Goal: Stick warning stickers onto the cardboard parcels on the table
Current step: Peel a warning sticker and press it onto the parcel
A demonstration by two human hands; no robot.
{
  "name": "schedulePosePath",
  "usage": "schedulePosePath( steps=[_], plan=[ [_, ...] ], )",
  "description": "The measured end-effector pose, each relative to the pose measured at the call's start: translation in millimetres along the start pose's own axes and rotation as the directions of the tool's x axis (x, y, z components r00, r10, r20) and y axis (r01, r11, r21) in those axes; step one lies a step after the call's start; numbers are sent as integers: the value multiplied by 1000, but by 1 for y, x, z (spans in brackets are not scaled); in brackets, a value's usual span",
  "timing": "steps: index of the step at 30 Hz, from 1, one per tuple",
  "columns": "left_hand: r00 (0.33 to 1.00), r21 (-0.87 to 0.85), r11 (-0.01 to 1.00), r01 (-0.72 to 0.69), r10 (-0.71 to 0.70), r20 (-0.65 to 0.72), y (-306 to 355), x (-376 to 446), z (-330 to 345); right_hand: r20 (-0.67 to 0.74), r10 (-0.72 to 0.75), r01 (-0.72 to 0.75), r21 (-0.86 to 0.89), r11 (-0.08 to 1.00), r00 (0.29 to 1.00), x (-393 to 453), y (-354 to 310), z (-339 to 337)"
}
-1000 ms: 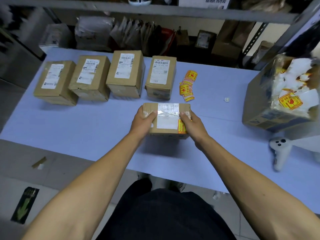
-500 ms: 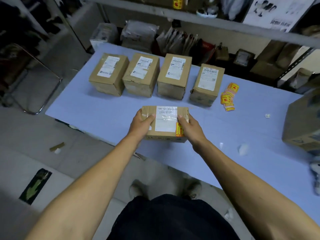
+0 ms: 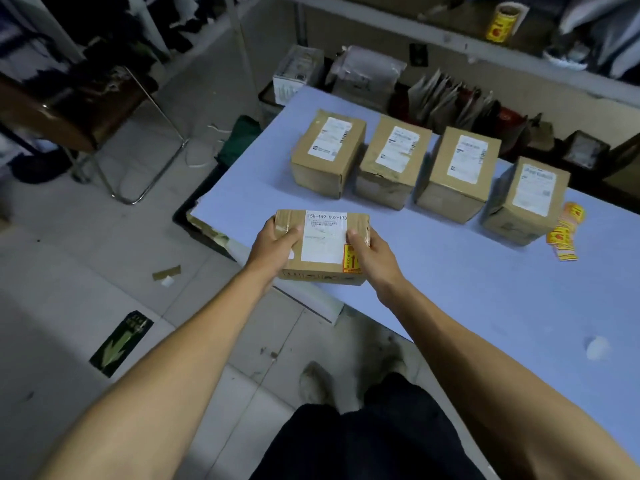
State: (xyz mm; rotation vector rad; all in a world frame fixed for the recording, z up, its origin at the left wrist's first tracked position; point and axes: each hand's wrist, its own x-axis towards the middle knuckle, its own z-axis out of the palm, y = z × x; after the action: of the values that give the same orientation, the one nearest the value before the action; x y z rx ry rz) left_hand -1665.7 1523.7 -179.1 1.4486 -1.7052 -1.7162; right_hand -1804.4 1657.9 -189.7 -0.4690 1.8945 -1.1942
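I hold a small cardboard parcel (image 3: 323, 242) over the near left corner of the pale blue table (image 3: 467, 278). My left hand (image 3: 275, 245) grips its left end and my right hand (image 3: 372, 252) grips its right end. The parcel carries a white label and a yellow-red warning sticker (image 3: 350, 259) at its near right corner. Behind it, several taller parcels (image 3: 394, 161) stand in a row, each with a white label. A strip of yellow warning stickers (image 3: 566, 233) lies right of the row.
A metal-framed chair (image 3: 104, 133) stands on the tiled floor to the left. Shelving with bags and packets (image 3: 446, 95) runs behind the table. A sticker roll (image 3: 502, 24) sits on the upper shelf. A white scrap (image 3: 596, 348) lies on the table's near right.
The parcel in both hands has travelled left along the table towards its left corner, and my view has swung left. The big box at the right has left the view.
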Motion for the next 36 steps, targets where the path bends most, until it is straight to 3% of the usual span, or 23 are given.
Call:
schedulePosePath(
  steps=[8,21,28,36],
  plan=[
    [998,-15,999,32,-33,-60,5,53,-46,67,3,0,-44,999,998,55,-29,48],
    [989,18,994,106,-104,-105,38,160,-92,129,74,-78,28,997,989,168,-75,103],
    [991,96,987,131,-132,4,51,240,-138,80,143,-150,95,984,987,208,-92,156],
    [973,186,979,85,-122,196,72,346,-191,-78,184,-163,216,963,980,264,-130,219]
  ],
)
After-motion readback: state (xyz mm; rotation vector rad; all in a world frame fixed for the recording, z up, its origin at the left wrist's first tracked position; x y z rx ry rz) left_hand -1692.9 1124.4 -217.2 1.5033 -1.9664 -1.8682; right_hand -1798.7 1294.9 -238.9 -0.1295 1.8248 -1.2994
